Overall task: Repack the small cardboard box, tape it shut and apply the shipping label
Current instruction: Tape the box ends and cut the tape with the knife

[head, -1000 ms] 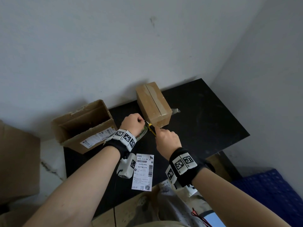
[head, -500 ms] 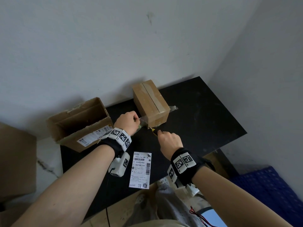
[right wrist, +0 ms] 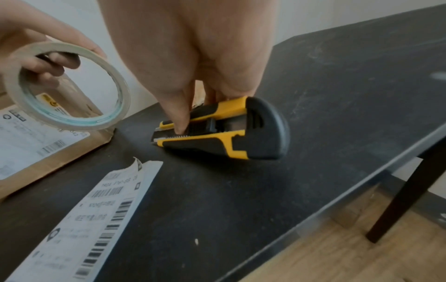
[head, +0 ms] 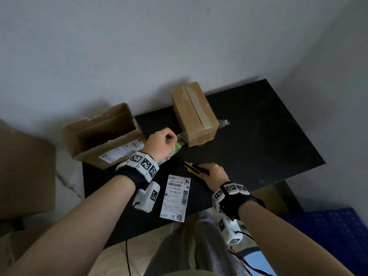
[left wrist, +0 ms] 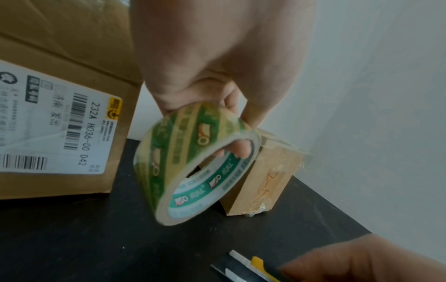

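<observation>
The small cardboard box [head: 193, 114] stands closed on the black table [head: 258, 136], a clear tape strip along its top seam with loose ends hanging off both short sides. My left hand [head: 161, 142] grips the green-printed tape roll [left wrist: 193, 164] just left of the box [left wrist: 263, 181], fingers through its core. My right hand [head: 215, 174] holds a yellow-and-black utility knife [right wrist: 217, 129] low over the table, thumb on its slider. The white shipping label [head: 175, 198] lies flat near the front edge, between my wrists.
A larger open cardboard box [head: 103, 134] with its own printed label [left wrist: 55, 122] lies at the table's left end. More cardboard [head: 23, 170] stands on the floor to the left. A blue mat [head: 328, 232] lies at lower right.
My right hand has drawn the knife back from the box's near end toward the front of the table. My left hand with the roll has shifted slightly left, away from the box.
</observation>
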